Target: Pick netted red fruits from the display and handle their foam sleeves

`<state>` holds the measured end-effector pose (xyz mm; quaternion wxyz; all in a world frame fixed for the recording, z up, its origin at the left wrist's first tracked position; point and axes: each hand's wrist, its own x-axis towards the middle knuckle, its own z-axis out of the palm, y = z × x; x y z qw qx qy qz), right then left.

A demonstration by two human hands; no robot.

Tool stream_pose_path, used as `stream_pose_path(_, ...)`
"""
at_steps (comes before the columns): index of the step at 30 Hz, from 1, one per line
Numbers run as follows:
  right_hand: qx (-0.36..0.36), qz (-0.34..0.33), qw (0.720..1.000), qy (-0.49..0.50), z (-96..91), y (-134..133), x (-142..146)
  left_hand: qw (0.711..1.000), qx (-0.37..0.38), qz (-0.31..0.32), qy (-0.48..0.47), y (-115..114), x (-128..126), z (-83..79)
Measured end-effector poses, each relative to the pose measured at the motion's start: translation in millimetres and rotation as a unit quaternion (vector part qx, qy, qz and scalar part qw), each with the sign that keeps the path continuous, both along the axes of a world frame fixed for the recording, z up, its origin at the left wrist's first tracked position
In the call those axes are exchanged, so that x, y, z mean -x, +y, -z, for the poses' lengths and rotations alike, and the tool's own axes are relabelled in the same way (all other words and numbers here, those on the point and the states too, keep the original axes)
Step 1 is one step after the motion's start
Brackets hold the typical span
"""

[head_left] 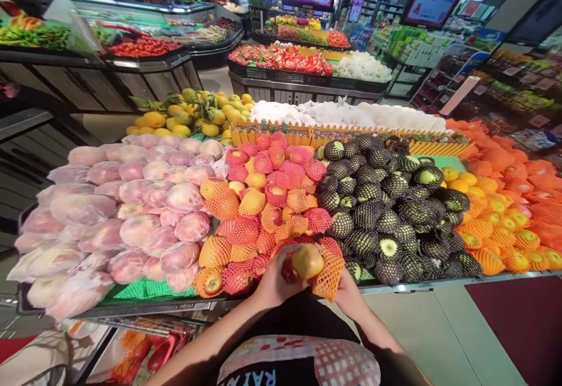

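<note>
In front of my body, my left hand (277, 277) is closed around a yellowish-red apple (308, 261), which shows bare between my hands. A darker red patch lies under my left fingers; I cannot make out what it is. Beside the apple is an orange foam net sleeve (329, 277), gripped from its right side by my right hand (349, 293). Most of my right fingers are hidden behind the sleeve. Just beyond my hands lies a pile of apples (252, 203) in pink and orange foam nets.
Wrapped pinkish fruit (140, 231) fills the display's left side. Dark-netted green fruit (389, 222) lies to the right, then orange-netted fruit (500, 228). Yellow fruit (188, 113) and a small orange fence (272, 134) stand behind. A shopping cart (132, 339) is at lower left.
</note>
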<state>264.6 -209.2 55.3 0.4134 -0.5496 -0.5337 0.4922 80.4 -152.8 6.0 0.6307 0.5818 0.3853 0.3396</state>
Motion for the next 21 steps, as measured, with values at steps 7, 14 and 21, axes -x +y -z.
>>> stream_pose_path(7,-0.003,-0.047,0.963,-0.267,-33.6,-20.6,30.3,0.983,0.122,0.115,-0.077,7.2,20.3,-17.2)
stream_pose_path(14,0.127,-0.144,0.877,-0.440,-53.5,-20.8,75.3,0.966,0.105,0.234,0.016,9.7,67.3,-22.4)
stream_pose_path(21,0.140,-0.149,0.835,-0.510,-34.8,-5.5,142.3,0.941,0.238,0.217,-0.104,4.8,127.1,9.0)
